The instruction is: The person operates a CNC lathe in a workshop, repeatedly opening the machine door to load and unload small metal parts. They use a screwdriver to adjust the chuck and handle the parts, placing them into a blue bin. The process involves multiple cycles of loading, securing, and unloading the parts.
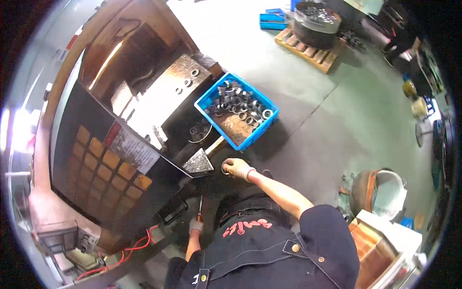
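Observation:
My right hand (237, 168), in a pale work glove, is closed on a small metal ring (224, 167) in front of the blue crate. Lower and to the left, my gloved left hand (196, 225) grips an orange-handled tool (199, 216) whose thin metal shaft points away from me. Short metal rings (237, 102) are piled toward the far side of the blue crate (259, 138), over a brown bottom. Left of my right hand lies a triangular metal scoop or plate (198, 162), with a handle-like bar reaching toward the crate.
At the left stands a large machine with an open bay; several rings (187, 82) rest on its metal ledge (168, 89). A red hose (129, 251) runs at lower left. Farther off, a wooden pallet (308, 52) bears a round drum. A tipped drum (380, 192) is at right.

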The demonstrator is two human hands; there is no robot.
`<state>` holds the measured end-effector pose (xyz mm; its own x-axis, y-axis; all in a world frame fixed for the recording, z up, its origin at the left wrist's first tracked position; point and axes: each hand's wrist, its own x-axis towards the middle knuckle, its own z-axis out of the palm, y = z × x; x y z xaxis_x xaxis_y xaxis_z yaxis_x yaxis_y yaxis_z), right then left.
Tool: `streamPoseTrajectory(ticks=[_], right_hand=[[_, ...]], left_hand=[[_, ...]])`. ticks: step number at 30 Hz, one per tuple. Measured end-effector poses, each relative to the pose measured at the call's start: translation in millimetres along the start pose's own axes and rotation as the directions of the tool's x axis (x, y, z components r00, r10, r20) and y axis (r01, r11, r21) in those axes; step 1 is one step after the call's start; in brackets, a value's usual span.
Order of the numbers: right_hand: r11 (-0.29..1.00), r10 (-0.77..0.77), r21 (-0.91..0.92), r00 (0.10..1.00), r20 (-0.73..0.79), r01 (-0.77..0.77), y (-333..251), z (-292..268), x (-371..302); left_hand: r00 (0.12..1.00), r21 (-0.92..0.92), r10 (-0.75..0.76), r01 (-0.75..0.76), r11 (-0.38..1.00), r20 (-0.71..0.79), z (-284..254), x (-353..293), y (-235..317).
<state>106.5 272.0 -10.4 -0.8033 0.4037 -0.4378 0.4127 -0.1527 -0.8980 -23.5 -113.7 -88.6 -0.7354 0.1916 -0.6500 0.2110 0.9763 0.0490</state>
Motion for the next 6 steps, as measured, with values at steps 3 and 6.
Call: streamPoseTrajectory(ticks=[3, 6], right_hand=[[0.898, -0.257, -0.362, 0.966, 0.024, 0.248, 1.6, 5.5, 59.6], [0.862, -0.134, -0.463, 0.974, 0.184, 0.206, -24.2, 22.9, 110.3]], left_hand=[[0.992, -0.421, 0.104, -0.127, 0.898, -0.078, 23.4, -26.3, -11.1], [0.938, 0.717, 0.261, -0.343, 0.607, 0.227, 62.5, -31.0, -49.9]])
